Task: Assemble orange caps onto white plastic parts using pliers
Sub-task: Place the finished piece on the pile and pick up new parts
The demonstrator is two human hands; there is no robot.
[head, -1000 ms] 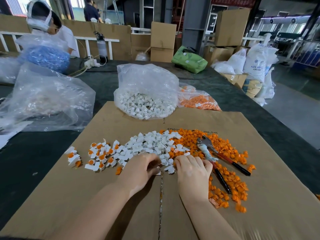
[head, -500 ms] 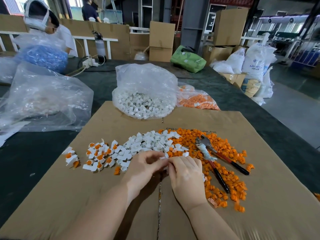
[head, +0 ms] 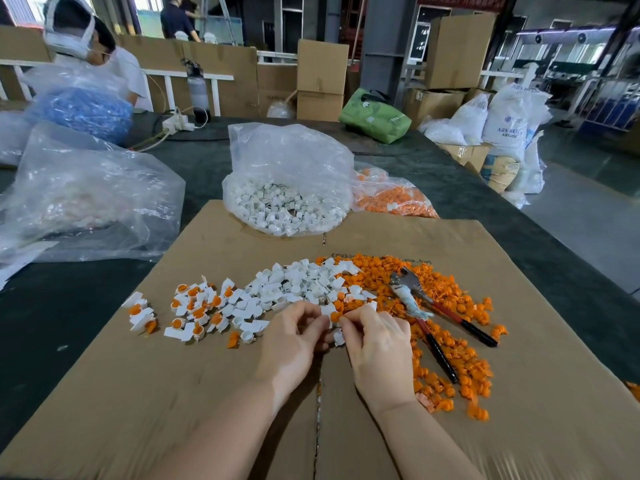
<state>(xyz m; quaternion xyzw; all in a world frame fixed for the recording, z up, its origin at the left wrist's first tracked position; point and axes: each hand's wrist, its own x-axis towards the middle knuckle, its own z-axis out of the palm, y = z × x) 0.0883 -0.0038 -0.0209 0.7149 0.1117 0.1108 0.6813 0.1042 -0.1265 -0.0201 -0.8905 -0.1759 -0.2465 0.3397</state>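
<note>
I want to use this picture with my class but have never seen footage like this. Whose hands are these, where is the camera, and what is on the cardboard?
The camera sits on a worker's head, looking down at their own bare hands. The left hand pinches a white part; the right hand pinches an orange cap against it. On the cardboard lie loose white parts, orange caps, finished pieces and pliers, untouched. Two bags behind hold more stock.

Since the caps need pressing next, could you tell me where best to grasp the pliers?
Take the pliers by the two black-tipped handles, coming from the near right. They splay open toward the right hand, while the metal head points away, resting on the orange caps.
</note>
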